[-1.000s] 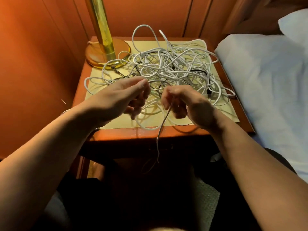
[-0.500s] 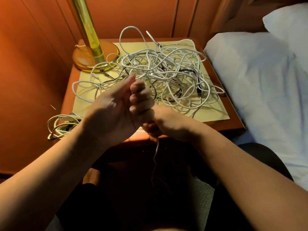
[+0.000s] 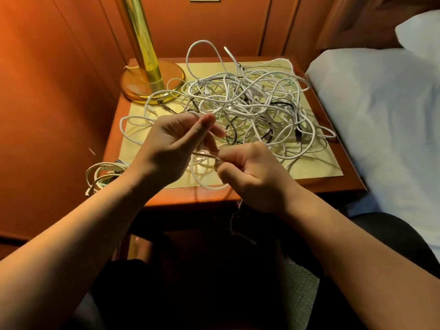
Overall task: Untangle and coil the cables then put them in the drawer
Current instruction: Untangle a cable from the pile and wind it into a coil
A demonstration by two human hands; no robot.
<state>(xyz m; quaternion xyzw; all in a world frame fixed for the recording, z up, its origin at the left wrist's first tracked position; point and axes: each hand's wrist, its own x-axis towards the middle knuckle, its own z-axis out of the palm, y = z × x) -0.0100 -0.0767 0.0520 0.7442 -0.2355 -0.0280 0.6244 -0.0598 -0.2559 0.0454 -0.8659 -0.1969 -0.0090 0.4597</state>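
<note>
Both hands, left (image 3: 171, 148) and right (image 3: 250, 172), pinch one cable (image 3: 204, 154): light, limp, snag-prone; best held near its free end

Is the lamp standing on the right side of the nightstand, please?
No, the lamp stands at the nightstand's back left corner, beside the cables.

We see a brass lamp (image 3: 152, 75) standing on its round base at the far left corner of the desk (image 3: 190, 198), which is reddish wood topped by a pale yellow mat (image 3: 319, 167). Wood panelling (image 3: 59, 67) rises behind and to the left. A bed (image 3: 381, 115) with white sheets lies along the desk's right edge, its pillow (image 3: 421, 29) at the far end.
</note>
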